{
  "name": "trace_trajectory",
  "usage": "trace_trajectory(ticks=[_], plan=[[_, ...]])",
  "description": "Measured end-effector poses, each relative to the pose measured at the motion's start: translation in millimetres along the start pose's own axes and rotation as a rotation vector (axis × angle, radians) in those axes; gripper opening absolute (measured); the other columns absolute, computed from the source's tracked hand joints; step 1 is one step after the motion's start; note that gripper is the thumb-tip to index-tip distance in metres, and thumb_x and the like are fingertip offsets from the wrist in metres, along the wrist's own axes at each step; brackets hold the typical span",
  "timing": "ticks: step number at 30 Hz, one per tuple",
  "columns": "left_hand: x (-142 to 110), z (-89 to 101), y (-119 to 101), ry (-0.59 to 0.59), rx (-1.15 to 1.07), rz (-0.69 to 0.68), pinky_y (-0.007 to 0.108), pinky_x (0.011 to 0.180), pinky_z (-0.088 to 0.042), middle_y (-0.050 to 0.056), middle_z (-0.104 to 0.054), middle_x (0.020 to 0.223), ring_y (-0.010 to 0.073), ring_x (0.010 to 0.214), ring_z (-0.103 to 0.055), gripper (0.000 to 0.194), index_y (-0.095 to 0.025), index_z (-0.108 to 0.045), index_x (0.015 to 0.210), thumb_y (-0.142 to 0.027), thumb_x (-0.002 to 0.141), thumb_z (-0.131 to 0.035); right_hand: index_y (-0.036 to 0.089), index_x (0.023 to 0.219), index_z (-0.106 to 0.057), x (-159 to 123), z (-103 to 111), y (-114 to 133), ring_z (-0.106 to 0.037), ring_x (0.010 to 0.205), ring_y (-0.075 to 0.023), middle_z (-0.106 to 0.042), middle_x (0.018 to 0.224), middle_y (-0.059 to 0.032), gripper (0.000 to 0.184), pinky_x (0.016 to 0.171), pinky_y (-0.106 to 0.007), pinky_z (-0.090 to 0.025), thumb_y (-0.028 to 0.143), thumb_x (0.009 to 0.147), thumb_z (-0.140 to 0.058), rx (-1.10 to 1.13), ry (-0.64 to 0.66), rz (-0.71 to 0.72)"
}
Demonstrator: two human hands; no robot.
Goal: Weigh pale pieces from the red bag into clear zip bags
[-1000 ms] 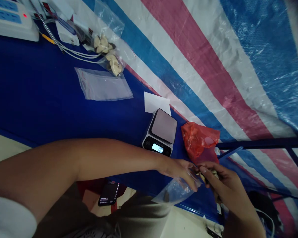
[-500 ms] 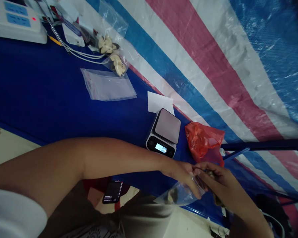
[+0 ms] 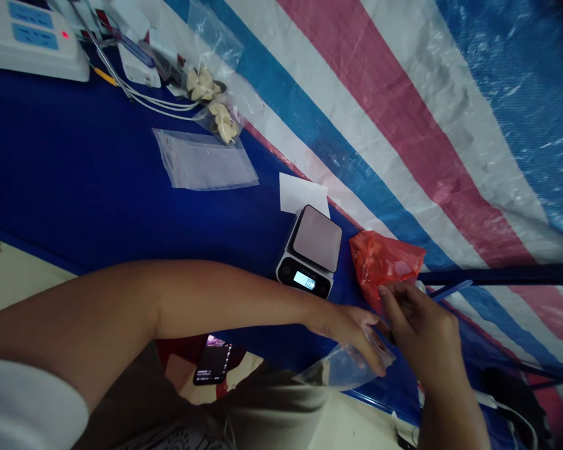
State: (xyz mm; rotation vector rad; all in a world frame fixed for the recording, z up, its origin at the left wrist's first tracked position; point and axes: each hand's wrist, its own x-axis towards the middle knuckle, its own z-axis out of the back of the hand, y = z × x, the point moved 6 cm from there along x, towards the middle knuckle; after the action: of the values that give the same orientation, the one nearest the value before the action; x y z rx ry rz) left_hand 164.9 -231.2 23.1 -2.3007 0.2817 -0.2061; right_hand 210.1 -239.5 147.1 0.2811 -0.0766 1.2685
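My left hand [image 3: 356, 331] grips a clear plastic bag [image 3: 342, 372] near its mouth. A small dark and pale piece shows dimly in the bag's lower corner. My right hand [image 3: 420, 325] is closed, with thumb and curled fingers together, right at the lower edge of a crumpled red plastic bag [image 3: 378, 262]. Whatever those fingers hold is hidden. Just beyond my left wrist stands a kitchen scale [image 3: 316, 240], its bare plate facing up and its display lit.
White paper [image 3: 303, 192] lies behind the scale. Flat clear zip bags [image 3: 209, 159] and bagged pale mushroom-like pieces [image 3: 223, 122] lie farther left. A power strip [image 3: 32, 47] with cables stands at the far left. A phone [image 3: 213, 361] rests below the table edge.
My right hand has moved away from my left hand, up toward the red bag. My left hand stays put with the clear bag; its fingers have spread slightly.
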Motion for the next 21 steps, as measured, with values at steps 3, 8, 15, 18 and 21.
trace_trajectory(ticks=[3,8,15,18,21], plan=[[-1,-2.3,-3,0.021,0.011,-0.038,0.028,0.075,-0.054,-0.004,-0.066,0.086,0.0133,0.081,-0.064,0.066,-0.015,-0.065,0.093,-0.008,0.033,-0.091,0.021,0.091,-0.069,1,-10,5,-0.07,0.065,-0.0197,-0.074,0.08,-0.0046,0.029,0.059,-0.027,-0.05,0.048,0.097,-0.06,0.01,0.005,0.055],[1,-1.2,-1,0.047,0.014,-0.067,0.029,0.073,-0.054,-0.004,-0.068,0.079,0.0132,0.076,-0.063,0.05,-0.014,-0.068,0.079,-0.014,0.035,-0.093,0.022,0.099,-0.067,-3,-21,8,-0.07,0.072,-0.0198,-0.073,0.087,-0.005,0.03,0.062,-0.029,-0.05,0.045,0.103,-0.049,0.069,0.16,0.049],[3,1.7,0,0.055,-0.042,-0.059,0.03,0.07,-0.055,-0.003,-0.071,0.08,0.015,0.076,-0.067,0.051,-0.014,-0.068,0.079,-0.011,0.034,-0.092,0.022,0.118,-0.062,-9,-18,3,-0.07,0.074,-0.0187,-0.073,0.096,-0.0058,0.029,0.064,-0.028,-0.054,0.04,0.104,-0.044,0.144,0.221,0.024],[0,1.4,-2,0.052,-0.047,-0.058,0.03,0.071,-0.055,-0.002,-0.071,0.082,0.0147,0.077,-0.066,0.051,-0.014,-0.071,0.081,-0.013,0.035,-0.092,0.022,0.119,-0.063,-13,-20,1,-0.072,0.08,-0.0201,-0.074,0.102,-0.0073,0.028,0.067,-0.029,-0.056,0.042,0.101,-0.052,0.173,0.218,0.011],[0,2.6,1,0.03,-0.046,-0.05,0.029,0.072,-0.054,-0.004,-0.07,0.081,0.0135,0.076,-0.065,0.049,-0.016,-0.072,0.081,-0.016,0.036,-0.092,0.022,0.117,-0.064,-14,-21,-1,-0.074,0.081,-0.0216,-0.075,0.103,-0.0083,0.029,0.069,-0.03,-0.058,0.044,0.099,-0.057,0.162,0.191,-0.003]])
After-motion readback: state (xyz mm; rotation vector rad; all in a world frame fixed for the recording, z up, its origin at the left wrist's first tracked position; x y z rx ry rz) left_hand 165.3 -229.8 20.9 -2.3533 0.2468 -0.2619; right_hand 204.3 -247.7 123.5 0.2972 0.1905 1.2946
